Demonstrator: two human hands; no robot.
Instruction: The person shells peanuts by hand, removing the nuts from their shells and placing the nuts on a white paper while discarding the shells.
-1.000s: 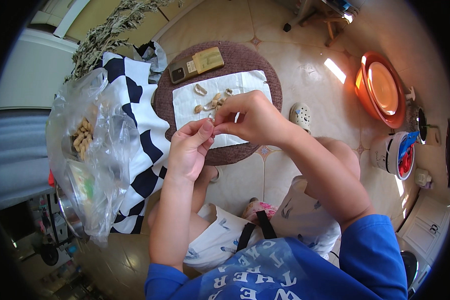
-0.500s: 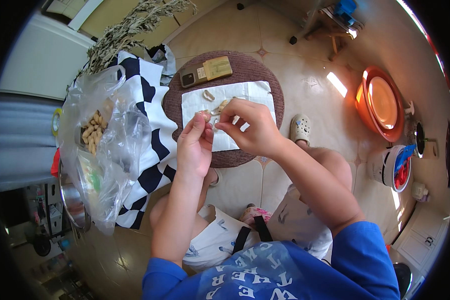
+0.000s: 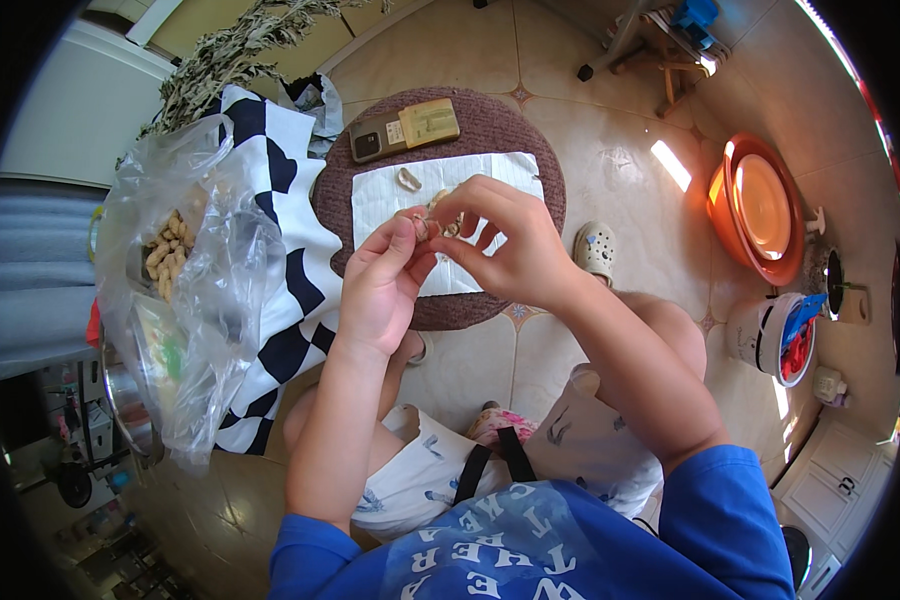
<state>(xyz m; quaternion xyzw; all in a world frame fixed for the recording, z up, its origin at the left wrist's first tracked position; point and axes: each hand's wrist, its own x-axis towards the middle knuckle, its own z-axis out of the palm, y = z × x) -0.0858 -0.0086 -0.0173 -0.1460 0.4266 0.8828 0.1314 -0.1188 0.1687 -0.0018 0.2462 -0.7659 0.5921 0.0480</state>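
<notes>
Over a white paper sheet (image 3: 380, 208), my left hand (image 3: 375, 295) pinches a small pinkish peanut (image 3: 420, 229) between thumb and fingertips. My right hand (image 3: 520, 245) is closed against the same peanut, its thumb and index finger touching it from the right. The fingers partly cover the peanut. An open piece of peanut shell (image 3: 408, 180) lies on the paper beyond my left hand. More shell bits (image 3: 439, 198) show partly behind my right fingers. The sheet rests on a round stool (image 3: 515, 115) with a brown ribbed cover.
A phone (image 3: 378, 137) and a yellowish packet (image 3: 430, 121) lie at the stool's far side. To the left, a clear plastic bag (image 3: 235, 250) with peanuts (image 3: 168, 258) sits on a checkered cloth (image 3: 295, 285). Orange basins (image 3: 727, 205) and a white bucket (image 3: 757, 335) stand at right.
My right fingertips have come in to meet the peanut in my left hand; before, they were slightly apart from it. The whole view has shifted a little.
</notes>
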